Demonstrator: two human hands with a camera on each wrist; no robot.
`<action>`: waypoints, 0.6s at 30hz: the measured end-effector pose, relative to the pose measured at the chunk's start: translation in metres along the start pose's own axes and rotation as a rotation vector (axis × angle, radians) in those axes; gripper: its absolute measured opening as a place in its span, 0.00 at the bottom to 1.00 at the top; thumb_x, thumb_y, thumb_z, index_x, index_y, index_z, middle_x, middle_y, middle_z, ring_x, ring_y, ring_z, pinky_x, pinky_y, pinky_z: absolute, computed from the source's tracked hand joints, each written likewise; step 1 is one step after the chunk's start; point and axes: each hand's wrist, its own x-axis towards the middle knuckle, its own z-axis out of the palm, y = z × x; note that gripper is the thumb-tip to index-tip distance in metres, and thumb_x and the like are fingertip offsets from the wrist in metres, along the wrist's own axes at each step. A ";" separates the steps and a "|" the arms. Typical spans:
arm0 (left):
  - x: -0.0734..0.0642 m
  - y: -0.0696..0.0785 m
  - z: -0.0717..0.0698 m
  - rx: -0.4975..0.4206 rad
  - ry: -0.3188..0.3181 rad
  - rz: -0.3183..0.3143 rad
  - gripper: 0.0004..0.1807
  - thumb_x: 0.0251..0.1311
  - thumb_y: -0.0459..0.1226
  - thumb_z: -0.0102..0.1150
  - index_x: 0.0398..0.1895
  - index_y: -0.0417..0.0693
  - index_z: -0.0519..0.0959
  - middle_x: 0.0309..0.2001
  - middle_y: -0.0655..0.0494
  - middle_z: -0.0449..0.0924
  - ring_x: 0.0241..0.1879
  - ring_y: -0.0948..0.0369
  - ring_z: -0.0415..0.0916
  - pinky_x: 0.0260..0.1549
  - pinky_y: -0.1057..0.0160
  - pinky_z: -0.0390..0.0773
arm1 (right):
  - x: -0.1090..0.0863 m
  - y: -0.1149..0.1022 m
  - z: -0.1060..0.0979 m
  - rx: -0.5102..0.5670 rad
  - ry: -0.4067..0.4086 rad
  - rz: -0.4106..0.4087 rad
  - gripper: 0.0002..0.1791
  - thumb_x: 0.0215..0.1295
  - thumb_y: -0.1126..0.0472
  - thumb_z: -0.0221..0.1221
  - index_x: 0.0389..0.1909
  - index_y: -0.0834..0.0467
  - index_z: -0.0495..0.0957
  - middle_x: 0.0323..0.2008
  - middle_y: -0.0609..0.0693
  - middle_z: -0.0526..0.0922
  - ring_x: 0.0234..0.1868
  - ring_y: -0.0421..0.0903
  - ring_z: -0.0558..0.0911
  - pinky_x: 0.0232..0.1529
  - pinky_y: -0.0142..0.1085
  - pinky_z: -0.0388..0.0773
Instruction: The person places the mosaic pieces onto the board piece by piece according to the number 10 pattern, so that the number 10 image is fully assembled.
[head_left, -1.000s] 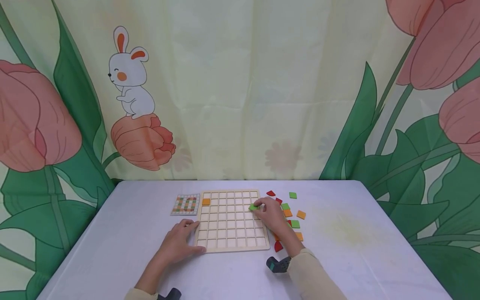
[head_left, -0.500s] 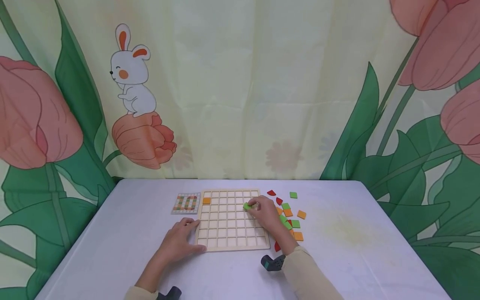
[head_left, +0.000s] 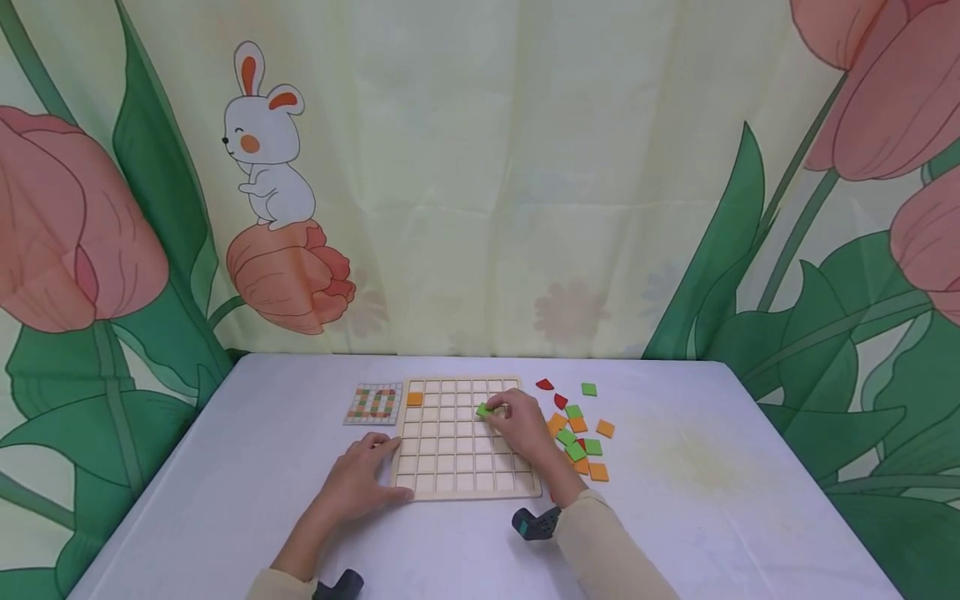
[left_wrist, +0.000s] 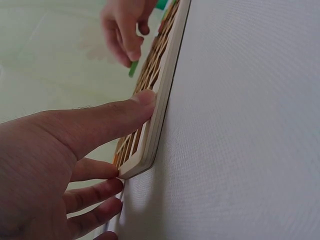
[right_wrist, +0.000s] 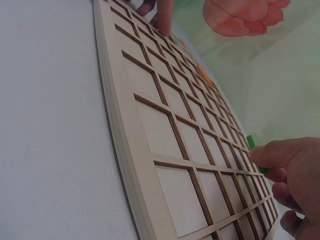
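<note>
A wooden grid board lies flat on the table, with one orange square tile in a cell near its far left corner. My left hand rests at the board's near left corner; its straight thumb touches the front edge and its other fingers lie along the left side. Over the right part of the board, my right hand pinches a green square tile between thumb and fingertips. In the right wrist view the green tile is tilted above the cells, partly hidden by the fingers.
A small pattern card with a coloured grid lies left of the board. Right of it are scattered loose orange tiles, green tiles and red curved pieces. A patterned curtain hangs behind the table.
My right hand has moved left over the board with the green tile, from near its right edge towards the middle columns. The left hand stays at the corner.
</note>
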 end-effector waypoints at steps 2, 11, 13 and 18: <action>0.000 0.000 0.000 0.001 0.000 0.000 0.49 0.36 0.54 0.78 0.65 0.47 0.72 0.60 0.51 0.72 0.58 0.51 0.70 0.55 0.45 0.71 | 0.001 -0.001 0.002 0.008 -0.011 0.009 0.06 0.58 0.61 0.67 0.37 0.52 0.84 0.39 0.46 0.80 0.31 0.43 0.70 0.29 0.31 0.68; 0.000 0.001 -0.003 0.004 -0.007 -0.012 0.48 0.37 0.54 0.77 0.65 0.48 0.72 0.60 0.50 0.72 0.57 0.51 0.70 0.55 0.46 0.72 | 0.004 -0.005 0.009 -0.002 -0.015 -0.011 0.06 0.58 0.61 0.67 0.36 0.53 0.84 0.38 0.46 0.81 0.29 0.42 0.71 0.28 0.31 0.69; 0.000 0.002 -0.004 0.002 -0.006 -0.015 0.48 0.37 0.54 0.77 0.65 0.48 0.72 0.59 0.51 0.72 0.57 0.52 0.70 0.54 0.46 0.72 | 0.005 -0.006 0.010 -0.013 -0.015 -0.013 0.05 0.58 0.61 0.67 0.36 0.53 0.84 0.37 0.46 0.81 0.28 0.42 0.71 0.28 0.31 0.69; 0.001 0.002 -0.003 0.000 -0.008 -0.012 0.48 0.37 0.55 0.77 0.65 0.48 0.72 0.59 0.51 0.72 0.56 0.52 0.70 0.55 0.47 0.72 | 0.007 -0.008 0.013 -0.028 -0.021 -0.016 0.05 0.58 0.63 0.66 0.36 0.53 0.84 0.37 0.47 0.82 0.28 0.42 0.70 0.28 0.30 0.68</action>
